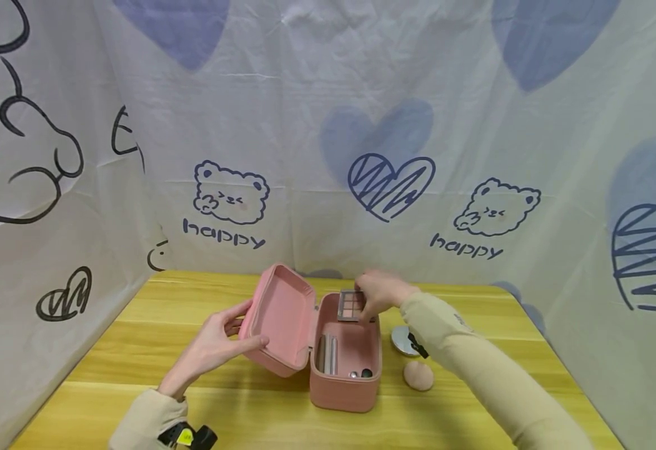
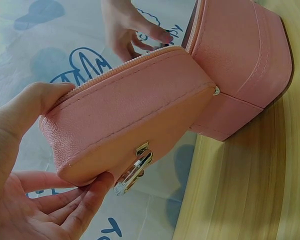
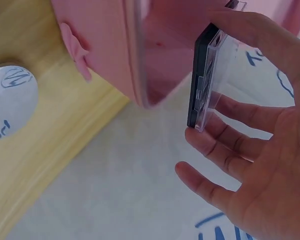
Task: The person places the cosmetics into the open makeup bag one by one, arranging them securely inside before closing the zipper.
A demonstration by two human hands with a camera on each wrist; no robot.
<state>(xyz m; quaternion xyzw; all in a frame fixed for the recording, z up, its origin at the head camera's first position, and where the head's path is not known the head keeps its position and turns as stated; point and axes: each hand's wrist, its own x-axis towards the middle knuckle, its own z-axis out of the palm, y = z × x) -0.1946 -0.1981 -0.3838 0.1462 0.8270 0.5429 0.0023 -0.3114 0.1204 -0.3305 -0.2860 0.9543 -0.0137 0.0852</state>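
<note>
A pink makeup case stands on the table with its lid swung out to the left. My left hand grips the lid's left end, thumb over the zippered rim and fingertips against the outside, near a metal ring handle. Over the case's far end, my right hand pinches an eyeshadow palette with a clear cover. In the right wrist view the palette is held on edge between thumb and fingers, beside the case's opening. Slim tubes and small round-ended items lie inside the case.
Right of the case, a round mirror lies partly under the right sleeve. A beige powder puff sits in front of it. The wooden table backs onto a printed cloth that also hangs at both sides.
</note>
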